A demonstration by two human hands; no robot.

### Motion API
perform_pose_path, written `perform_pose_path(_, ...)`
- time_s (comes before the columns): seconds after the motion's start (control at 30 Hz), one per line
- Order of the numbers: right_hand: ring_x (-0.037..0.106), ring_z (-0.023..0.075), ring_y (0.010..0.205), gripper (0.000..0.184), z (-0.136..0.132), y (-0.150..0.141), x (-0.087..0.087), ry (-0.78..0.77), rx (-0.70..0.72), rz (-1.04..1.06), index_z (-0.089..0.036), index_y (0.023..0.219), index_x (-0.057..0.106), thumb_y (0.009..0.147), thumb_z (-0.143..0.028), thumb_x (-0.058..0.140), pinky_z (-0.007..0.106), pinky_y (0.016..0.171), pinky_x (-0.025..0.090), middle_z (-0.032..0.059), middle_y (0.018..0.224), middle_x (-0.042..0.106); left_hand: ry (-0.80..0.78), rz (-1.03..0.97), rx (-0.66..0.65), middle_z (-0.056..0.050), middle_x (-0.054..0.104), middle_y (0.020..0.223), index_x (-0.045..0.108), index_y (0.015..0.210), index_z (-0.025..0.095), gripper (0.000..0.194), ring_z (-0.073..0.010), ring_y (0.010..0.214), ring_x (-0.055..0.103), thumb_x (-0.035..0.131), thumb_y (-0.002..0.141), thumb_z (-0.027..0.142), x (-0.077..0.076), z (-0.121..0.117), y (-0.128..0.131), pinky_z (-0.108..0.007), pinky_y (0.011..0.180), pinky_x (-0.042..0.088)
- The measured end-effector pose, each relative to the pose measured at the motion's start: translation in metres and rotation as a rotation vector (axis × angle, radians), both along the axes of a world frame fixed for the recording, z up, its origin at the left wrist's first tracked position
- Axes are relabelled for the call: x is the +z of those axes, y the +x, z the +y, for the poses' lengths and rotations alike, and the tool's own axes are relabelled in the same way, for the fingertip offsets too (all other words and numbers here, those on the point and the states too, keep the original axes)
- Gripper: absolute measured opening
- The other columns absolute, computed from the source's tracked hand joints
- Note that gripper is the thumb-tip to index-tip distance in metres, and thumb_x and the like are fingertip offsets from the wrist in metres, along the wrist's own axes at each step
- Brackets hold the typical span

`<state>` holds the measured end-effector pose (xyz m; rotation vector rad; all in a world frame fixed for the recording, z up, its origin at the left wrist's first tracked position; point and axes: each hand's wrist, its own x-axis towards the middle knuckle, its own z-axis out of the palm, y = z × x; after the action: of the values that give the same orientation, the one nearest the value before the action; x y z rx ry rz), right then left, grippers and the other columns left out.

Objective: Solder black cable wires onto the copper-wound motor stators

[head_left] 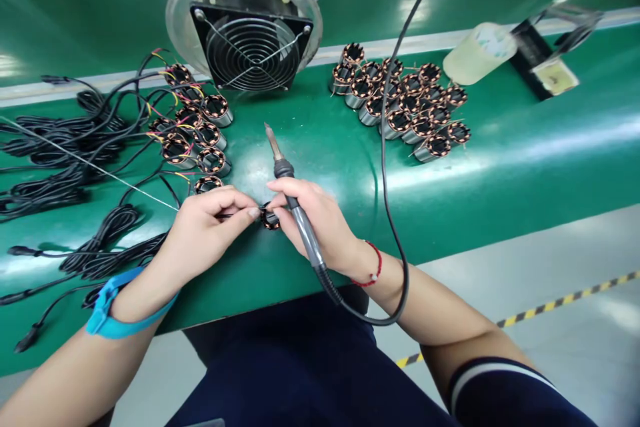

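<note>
In my right hand point(325, 223) is a soldering iron point(306, 233), its bare tip pointing up and away from me. The thumb and a fingertip of that hand also meet at a small motor stator point(271, 219) with copper windings, which sits on the green bench. My left hand point(213, 227) is closed in a pinch at the stator's left edge, on a thin dark wire. Fingers cover part of the stator and the wire's end. A blue strap point(133, 327) is around my left wrist.
Stators with cables attached point(193, 123) stand at left, beside coiled black cables point(65, 153). Several more stators point(400, 100) are grouped at right. A fume-extractor fan point(255, 47) overhangs the back. The iron's cord point(384, 167) loops over my right forearm. A tape roll point(467, 57) lies back right.
</note>
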<state>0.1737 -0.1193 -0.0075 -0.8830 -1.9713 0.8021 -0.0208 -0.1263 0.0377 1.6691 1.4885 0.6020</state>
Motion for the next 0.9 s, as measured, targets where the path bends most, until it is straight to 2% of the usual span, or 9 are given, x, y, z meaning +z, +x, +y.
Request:
perform_pose_path(0.2,0.061,0.0169,0.092,0.042,0.002,-0.001,-0.003,0.025,0.016,-0.016,-0.025,0.129,0.042,0.089,-0.014,0.050,0.034,0.088,0.046,-0.0001,0.097,0.069,-0.008,0.018,-0.026,0.001,0.072,0.077,0.075,0.084,0.023,0.016,-0.0134,0.068,0.061,0.063,0.085,0.033,-0.004,-0.003,0.002,-0.024,0.064,0.045)
perform_pose_path(0.33,0.061,0.0170,0.089,0.037,0.002,-0.006,-0.003,0.079,-0.019,-0.027,-0.024,0.126,0.046,0.090,-0.017,0.050,0.035,0.084,0.047,0.0016,0.097,0.068,-0.003,0.013,-0.022,0.001,0.067,0.072,0.071,0.083,0.020,0.022,-0.0133,0.065,0.057,0.057,0.088,0.037,-0.005,-0.002,0.002,-0.025,0.062,0.043)
perform_pose_path(0.4,0.062,0.0150,0.086,0.036,0.002,-0.009,-0.003,-0.006,-0.055,0.034,-0.025,0.124,0.046,0.089,-0.016,0.049,0.033,0.084,0.048,0.0000,0.093,0.066,0.001,0.026,-0.041,0.000,0.064,0.071,0.068,0.082,0.018,0.028,-0.0138,0.066,0.056,0.051,0.091,0.039,-0.003,-0.001,0.001,-0.025,0.062,0.042)
perform_pose_path(0.5,0.063,0.0114,0.081,0.039,0.004,-0.010,-0.005,-0.210,-0.075,0.181,-0.025,0.126,0.044,0.089,-0.017,0.051,0.028,0.081,0.051,-0.0022,0.089,0.064,0.031,0.077,-0.140,-0.001,0.064,0.077,0.066,0.082,0.017,0.032,-0.0157,0.074,0.057,0.045,0.094,0.038,0.001,0.000,0.000,-0.027,0.070,0.043)
perform_pose_path(0.57,0.064,0.0112,0.083,0.041,0.005,-0.009,-0.005,-0.269,-0.063,0.208,-0.026,0.127,0.043,0.088,-0.017,0.053,0.027,0.081,0.052,-0.0014,0.092,0.064,0.077,0.123,-0.173,-0.002,0.064,0.084,0.066,0.086,0.017,0.032,-0.0166,0.080,0.058,0.043,0.095,0.038,0.003,0.000,0.001,-0.028,0.075,0.044)
perform_pose_path(0.63,0.064,0.0136,0.091,0.044,0.003,-0.007,-0.004,-0.234,-0.079,0.158,-0.027,0.127,0.042,0.087,-0.017,0.056,0.030,0.085,0.053,0.0008,0.100,0.064,0.144,0.190,-0.137,-0.003,0.061,0.087,0.064,0.095,0.017,0.030,-0.0173,0.083,0.056,0.043,0.095,0.038,0.006,-0.001,0.001,-0.029,0.077,0.043)
perform_pose_path(0.73,0.061,0.0215,0.102,0.052,-0.006,-0.004,-0.002,-0.088,-0.100,-0.022,-0.026,0.128,0.041,0.082,-0.023,0.066,0.041,0.092,0.052,0.0059,0.112,0.062,0.249,0.295,0.007,-0.001,0.055,0.081,0.059,0.105,0.016,0.027,-0.0167,0.077,0.054,0.046,0.094,0.037,0.015,-0.007,-0.006,-0.028,0.071,0.042)
perform_pose_path(0.83,0.059,0.0276,0.098,0.054,-0.016,-0.002,-0.002,0.048,-0.091,-0.242,-0.021,0.127,0.044,0.081,-0.030,0.070,0.047,0.086,0.053,0.0110,0.111,0.063,0.292,0.389,0.089,0.002,0.049,0.068,0.059,0.101,0.017,0.026,-0.0149,0.065,0.051,0.046,0.094,0.039,0.024,-0.028,-0.028,-0.027,0.064,0.041)
perform_pose_path(0.9,0.058,0.0286,0.094,0.048,-0.017,-0.001,-0.004,0.098,-0.127,-0.322,-0.019,0.126,0.047,0.084,-0.032,0.067,0.048,0.082,0.054,0.0125,0.109,0.064,0.273,0.522,0.053,0.001,0.053,0.069,0.060,0.103,0.018,0.031,-0.0159,0.064,0.054,0.045,0.094,0.044,0.022,-0.049,-0.051,-0.028,0.063,0.041)
